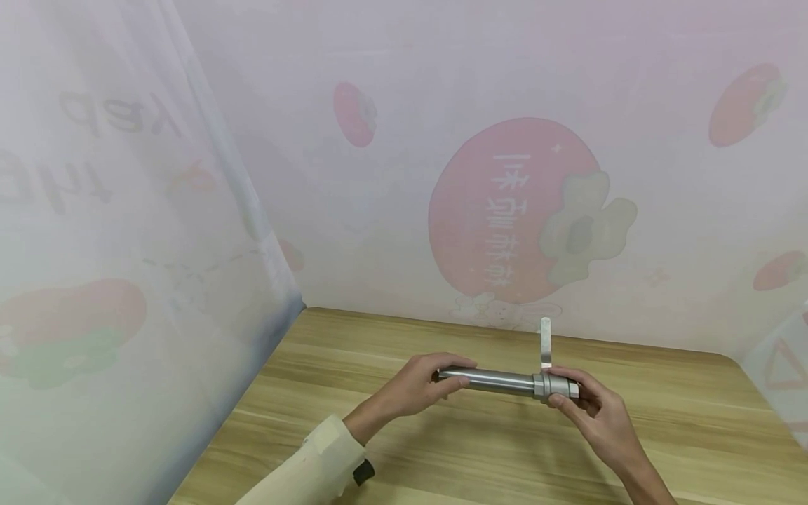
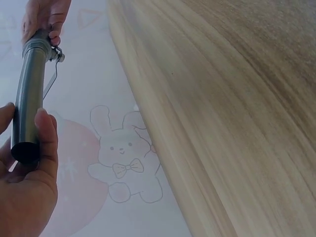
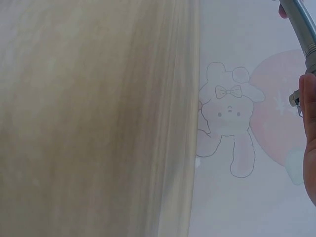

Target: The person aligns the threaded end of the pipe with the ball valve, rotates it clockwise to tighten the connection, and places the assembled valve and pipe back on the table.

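Both hands held a metal tube [image 1: 489, 379] level above the wooden surface [image 1: 480, 449], near its far edge and roughly mid-width. The left hand [image 1: 419, 384] gripped the tube's left end, fingers curled over the top and thumb underneath; in the left wrist view the thumb and fingers [image 2: 45, 136] wrapped the open end of the tube [image 2: 28, 94], the hand [image 2: 27, 187] clamped on it. The right hand [image 1: 590, 410] held the right end, fingertips pinched around a thicker collar fitting [image 1: 555, 386] on the tube. A flat metal lever [image 1: 546, 341] stood upright from that collar, pointing up toward the backdrop. In the right wrist view only the edge of the hand [image 3: 310, 133] and a threaded stretch of the tube [image 3: 303, 27] showed at the right border, so the exact grip there was hard to read, probably a pinch on the collar. The left wrist view also caught the right hand [image 2: 44, 17] at the far end of the tube, with the thin lever [image 2: 52, 79] hanging off beside it.

The left forearm wore a cream sleeve [image 1: 312, 463] with a dark cuff tab; the right forearm was bare. Behind the surface hung a pale printed backdrop [image 1: 404, 105] with a big red fruit graphic [image 1: 505, 210] carrying white characters, smaller red fruits scattered around, and a line-drawn rabbit [image 2: 126, 158] with a bow low down near the surface edge. A similar printed sheet closed off the left side.
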The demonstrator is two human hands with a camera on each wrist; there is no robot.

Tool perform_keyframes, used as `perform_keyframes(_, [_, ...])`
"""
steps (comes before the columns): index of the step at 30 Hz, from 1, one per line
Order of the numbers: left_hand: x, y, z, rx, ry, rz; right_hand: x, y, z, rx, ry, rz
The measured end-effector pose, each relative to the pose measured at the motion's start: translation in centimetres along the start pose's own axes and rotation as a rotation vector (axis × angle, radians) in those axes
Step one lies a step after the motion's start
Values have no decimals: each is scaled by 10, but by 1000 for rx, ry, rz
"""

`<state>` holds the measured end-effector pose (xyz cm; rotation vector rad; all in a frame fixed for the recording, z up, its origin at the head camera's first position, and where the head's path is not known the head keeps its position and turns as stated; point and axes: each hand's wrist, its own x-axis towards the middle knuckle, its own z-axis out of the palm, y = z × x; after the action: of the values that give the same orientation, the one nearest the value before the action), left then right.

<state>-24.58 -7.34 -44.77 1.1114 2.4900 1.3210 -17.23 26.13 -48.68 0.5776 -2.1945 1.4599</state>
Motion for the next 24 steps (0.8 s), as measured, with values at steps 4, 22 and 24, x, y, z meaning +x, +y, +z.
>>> perform_keyframes(4, [0, -2, -1, -44, -9, -15, 0, -1, 0, 3, 0, 0])
perform_keyframes(22, [-2, -4, -1, -62, -12, -3, 0, -3, 1, 9, 2, 2])
perform_keyframes(24, [-2, -4, -1, -60, -9, 3, -1, -2, 1, 9, 0, 0])
